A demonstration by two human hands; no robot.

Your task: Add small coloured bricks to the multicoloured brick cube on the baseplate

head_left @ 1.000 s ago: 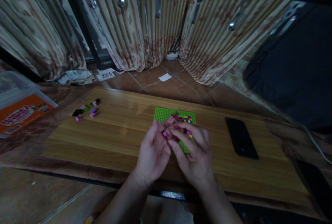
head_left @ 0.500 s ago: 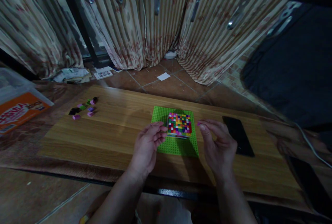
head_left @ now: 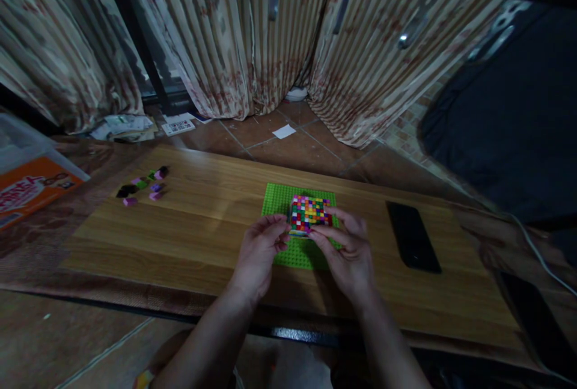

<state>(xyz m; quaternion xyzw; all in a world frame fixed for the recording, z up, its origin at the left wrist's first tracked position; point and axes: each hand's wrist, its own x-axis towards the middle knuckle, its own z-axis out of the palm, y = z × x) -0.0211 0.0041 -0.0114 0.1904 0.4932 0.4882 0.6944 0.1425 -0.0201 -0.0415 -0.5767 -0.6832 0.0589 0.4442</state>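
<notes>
A square block of multicoloured small bricks point(head_left: 310, 211) stands on a green baseplate point(head_left: 279, 196) in the middle of the wooden tabletop point(head_left: 202, 226). My left hand point(head_left: 259, 254) has its fingers curled against the block's front left corner. My right hand point(head_left: 347, 257) reaches in from the right, thumb and forefinger pinched together at the block's front edge. What that pinch holds is hidden. Both hands cover the near part of the baseplate.
Several loose bricks point(head_left: 143, 186), purple, green and black, lie at the table's far left. A black phone point(head_left: 411, 235) lies flat to the right of the baseplate. An orange box point(head_left: 31, 187) sits off the left edge. Curtains point(head_left: 252, 34) hang behind.
My hands parted from above the block, the right one showing a small pink piece at its fingertips. The right hand has now come back left to the block's front edge.
</notes>
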